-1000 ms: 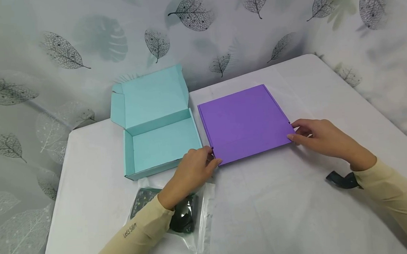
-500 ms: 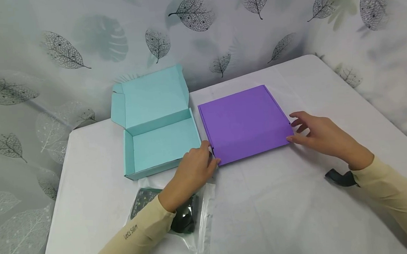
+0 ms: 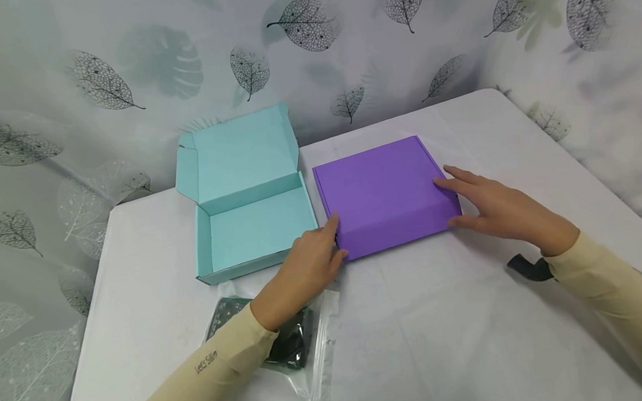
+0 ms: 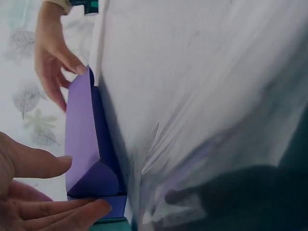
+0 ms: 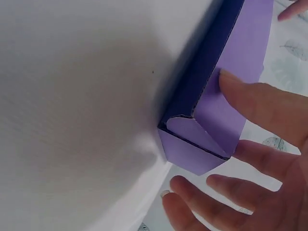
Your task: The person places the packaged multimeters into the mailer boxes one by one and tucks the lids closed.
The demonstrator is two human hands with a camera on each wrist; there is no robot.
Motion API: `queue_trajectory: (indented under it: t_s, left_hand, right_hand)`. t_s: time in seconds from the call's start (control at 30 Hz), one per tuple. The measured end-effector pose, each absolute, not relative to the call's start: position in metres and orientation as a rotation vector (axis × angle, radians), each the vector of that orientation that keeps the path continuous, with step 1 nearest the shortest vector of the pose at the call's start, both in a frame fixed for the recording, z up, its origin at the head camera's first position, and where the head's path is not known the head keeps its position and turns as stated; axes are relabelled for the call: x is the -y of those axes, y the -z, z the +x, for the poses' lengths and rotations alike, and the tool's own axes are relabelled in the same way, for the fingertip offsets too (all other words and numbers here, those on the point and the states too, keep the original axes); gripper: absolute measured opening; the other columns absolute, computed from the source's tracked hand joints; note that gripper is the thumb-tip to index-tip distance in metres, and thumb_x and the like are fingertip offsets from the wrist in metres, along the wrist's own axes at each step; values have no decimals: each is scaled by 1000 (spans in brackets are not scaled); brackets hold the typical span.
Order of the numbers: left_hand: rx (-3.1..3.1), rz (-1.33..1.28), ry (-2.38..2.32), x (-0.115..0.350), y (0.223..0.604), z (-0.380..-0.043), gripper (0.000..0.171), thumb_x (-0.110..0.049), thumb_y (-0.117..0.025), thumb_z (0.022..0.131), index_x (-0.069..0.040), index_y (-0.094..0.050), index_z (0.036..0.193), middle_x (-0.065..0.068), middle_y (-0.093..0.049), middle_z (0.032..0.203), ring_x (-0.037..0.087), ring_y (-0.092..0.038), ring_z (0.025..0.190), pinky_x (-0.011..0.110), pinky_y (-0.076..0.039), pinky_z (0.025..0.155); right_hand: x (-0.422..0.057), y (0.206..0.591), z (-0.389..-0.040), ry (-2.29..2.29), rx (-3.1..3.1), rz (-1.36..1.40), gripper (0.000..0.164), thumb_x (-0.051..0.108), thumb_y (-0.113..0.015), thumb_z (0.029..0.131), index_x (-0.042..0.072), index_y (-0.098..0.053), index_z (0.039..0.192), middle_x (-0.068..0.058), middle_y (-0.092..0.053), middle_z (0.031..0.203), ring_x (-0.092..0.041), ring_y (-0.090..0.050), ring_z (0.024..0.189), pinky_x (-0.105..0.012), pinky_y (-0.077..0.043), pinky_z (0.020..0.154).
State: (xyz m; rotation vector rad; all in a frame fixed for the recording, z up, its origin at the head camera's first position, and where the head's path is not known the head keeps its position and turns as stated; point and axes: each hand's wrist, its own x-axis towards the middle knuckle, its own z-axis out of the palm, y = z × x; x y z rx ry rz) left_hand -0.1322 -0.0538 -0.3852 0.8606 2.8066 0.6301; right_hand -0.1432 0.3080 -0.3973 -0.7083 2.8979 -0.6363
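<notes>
A purple cardboard box [image 3: 380, 192] lies on the table with its lid down, and a crease runs across the lid near the front. At the front left corner, my left hand [image 3: 304, 264] touches the box with a pointing index finger and the thumb. My right hand [image 3: 501, 207] is spread at the front right corner, fingers over the lid's side edge and thumb near the front edge. In the right wrist view, the thumb [image 5: 264, 103] lies against the lid's slanted front panel [image 5: 216, 96]. In the left wrist view, the lid's front flap [image 4: 103, 168] stands angled out over the box front.
An open teal box [image 3: 257, 227] with its lid up stands left of the purple one. A clear zip bag [image 3: 322, 344] with dark items lies partly under the left forearm. A dark curved piece [image 3: 531, 268] shows by the right cuff. Leaf-patterned curtains [image 3: 309, 63] hang behind the table.
My right hand has loosened from the front corner and moved left and back, its fingers spreading over the lid. My left index finger has stretched forward. The lid's front part bends down more.
</notes>
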Motion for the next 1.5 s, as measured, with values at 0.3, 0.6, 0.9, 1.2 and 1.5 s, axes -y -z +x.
queue_trajectory:
  t_s: [0.3, 0.6, 0.9, 1.2, 1.5]
  left_hand:
    - [-2889, 962, -448, 51, 374, -136, 30, -10, -77, 95, 5, -63, 117, 13, -63, 89, 30, -66, 79, 42, -55, 66]
    - [-3018, 1032, -213, 51, 376, -142, 57, -23, -87, 88, 7, -62, 129, 23, -59, 123, 39, -58, 111, 46, -54, 82]
    - [-3009, 946, -127, 47, 379, -148, 69, -25, -86, 88, 12, -56, 137, 29, -50, 145, 42, -52, 132, 55, -51, 96]
    - [-2982, 929, -69, 43, 378, -155, 70, -29, -85, 89, 10, -56, 140, 24, -51, 147, 40, -52, 132, 54, -51, 96]
    - [-2918, 895, 16, 39, 377, -161, 84, -35, -85, 90, 8, -46, 150, 24, -44, 156, 37, -49, 137, 52, -47, 101]
  right_hand:
    - [-300, 392, -147, 537, -2941, -738, 80, 15, -88, 85, -4, -47, 151, -21, -35, 162, -43, -42, 141, -60, -51, 91]
    - [-299, 399, -149, 517, -3038, -786, 88, 14, -92, 80, -5, -45, 152, -24, -52, 149, -41, -54, 130, -57, -54, 85]
    - [-294, 400, -151, 473, -3084, -870, 83, 10, -95, 75, -9, -52, 144, -30, -51, 146, -46, -52, 130, -62, -50, 90]
    - [-292, 402, -151, 425, -3060, -882, 79, 10, -93, 77, -10, -55, 143, -29, -44, 154, -46, -41, 142, -62, -49, 95]
    - [-293, 405, -154, 442, -3041, -889, 79, 9, -93, 77, -9, -51, 142, -34, -38, 156, -50, -33, 145, -66, -46, 97]
